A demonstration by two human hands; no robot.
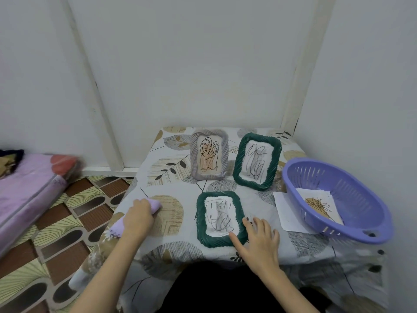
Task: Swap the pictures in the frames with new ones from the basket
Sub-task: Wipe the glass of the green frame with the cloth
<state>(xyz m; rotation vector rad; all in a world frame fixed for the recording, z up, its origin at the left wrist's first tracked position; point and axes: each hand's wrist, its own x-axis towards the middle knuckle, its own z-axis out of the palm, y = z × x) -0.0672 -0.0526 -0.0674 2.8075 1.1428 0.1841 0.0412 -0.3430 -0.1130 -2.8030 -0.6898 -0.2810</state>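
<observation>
A green frame (220,219) with a scribble picture lies flat near the table's front. My right hand (257,241) rests open at its lower right corner, fingertips touching the rim. My left hand (138,216) is closed over a lilac cloth (155,205) at the table's left edge. Two frames stand upright behind: a grey frame (209,154) showing a leaf drawing and a second green frame (257,161) holding a scribble. The purple basket (361,199) on the right holds a picture (320,205) with a brown leaf print.
A white sheet (285,210) lies on the patterned tablecloth (171,177), partly under the basket. White walls close in behind and to the right. A pink mattress (27,193) lies on the patterned floor to the left.
</observation>
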